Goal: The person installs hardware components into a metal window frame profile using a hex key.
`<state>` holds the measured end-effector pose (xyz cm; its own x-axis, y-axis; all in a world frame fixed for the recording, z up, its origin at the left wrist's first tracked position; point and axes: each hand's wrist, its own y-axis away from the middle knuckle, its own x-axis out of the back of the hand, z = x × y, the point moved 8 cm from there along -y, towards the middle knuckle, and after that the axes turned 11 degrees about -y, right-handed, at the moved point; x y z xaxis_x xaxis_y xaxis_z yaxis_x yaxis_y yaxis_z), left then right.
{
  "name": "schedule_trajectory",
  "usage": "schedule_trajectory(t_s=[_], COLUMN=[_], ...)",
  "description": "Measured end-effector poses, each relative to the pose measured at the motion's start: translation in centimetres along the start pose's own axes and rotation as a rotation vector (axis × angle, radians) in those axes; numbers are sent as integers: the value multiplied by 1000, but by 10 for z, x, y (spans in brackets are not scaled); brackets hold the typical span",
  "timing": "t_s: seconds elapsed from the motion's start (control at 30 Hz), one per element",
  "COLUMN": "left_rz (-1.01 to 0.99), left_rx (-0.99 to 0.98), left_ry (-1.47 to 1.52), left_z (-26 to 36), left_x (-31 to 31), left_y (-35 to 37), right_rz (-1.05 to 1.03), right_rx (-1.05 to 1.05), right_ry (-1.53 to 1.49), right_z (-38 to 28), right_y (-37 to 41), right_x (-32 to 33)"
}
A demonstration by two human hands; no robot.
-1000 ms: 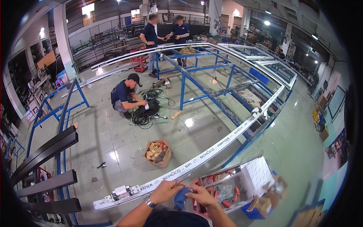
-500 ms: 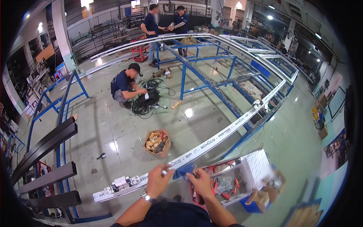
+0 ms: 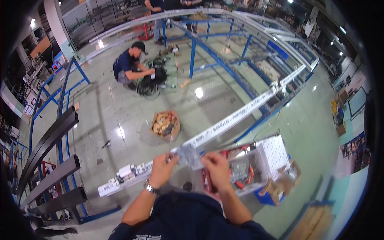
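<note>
A small crumpled clear plastic bag (image 3: 191, 157), blurred by motion, stretches between my two hands above the long white profile (image 3: 218, 130) with printed lettering. My left hand (image 3: 161, 171), with a metal watch at the wrist, pinches the bag's left side. On its right side, the fingers of my right hand (image 3: 217, 169) are closed on the bag. What is inside the bag cannot be made out. A metal fitting (image 3: 127, 172) sits on the profile's near left end, to the left of my left hand.
Below my right hand stands an open toolbox (image 3: 256, 176) with red-handled tools. A cardboard box of wooden pieces (image 3: 166, 125) is on the floor. Dark profiles (image 3: 52, 172) rest on a blue rack at left. A person (image 3: 130, 66) squats by black cables; blue-framed tables (image 3: 224, 68) stand beyond.
My view has tilted downward. The bag, bluish and bunched near my right hand before, is now spread between both hands. My left hand has closed on its left side.
</note>
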<state>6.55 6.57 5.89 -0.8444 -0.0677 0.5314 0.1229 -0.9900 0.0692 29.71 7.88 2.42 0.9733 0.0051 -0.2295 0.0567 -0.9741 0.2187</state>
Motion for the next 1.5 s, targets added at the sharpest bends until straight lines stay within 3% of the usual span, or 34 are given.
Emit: schedule_trajectory(t_s=[0.07,0.13,0.3,0.4,0.5,0.6,0.7,0.8,0.9,1.0,1.17,1.33,1.37,1.5], left_rz=[45,80,132,55,22,-30,-73,-133,-92,1,136,59,123,75], left_rx=[55,90,21,40,24,48,49,127,117,82,-21,75,91,5], left_ry=[75,216,276,263,288,313,362,492,532,453,348,656,644,707], left_z=[-9,-16,-6,-6,1,9,15,15,17,23,25,27,33,37], left_x=[12,17,23,20,19,24,24,28,45,62,84,103,106,122], left_y=[-4,-6,-7,-7,-5,-1,3,8,10,8,4,9,11,20], right_rz=[11,23,23,-27,-97,-98,-84,-289,-254,-237,-231,-429,-381,-221], right_rx=[157,190,7,89,167,171,293,258,394,161,304,305,341,493], right_ry=[-229,-222,-122,188,279,156,219,395,410,214,366,475,519,678], right_z=[-21,-27,12,-17,-16,-21,-38,-35,-30,-31,-73,-98,-102,-128], right_y=[-5,-7,-21,-9,-15,-16,-7,-10,-23,-29,-19,-11,-12,-7], right_x=[-1,9,32,3,-15,-27,-50,-68,-55,-49,-62,-67,-64,-54])
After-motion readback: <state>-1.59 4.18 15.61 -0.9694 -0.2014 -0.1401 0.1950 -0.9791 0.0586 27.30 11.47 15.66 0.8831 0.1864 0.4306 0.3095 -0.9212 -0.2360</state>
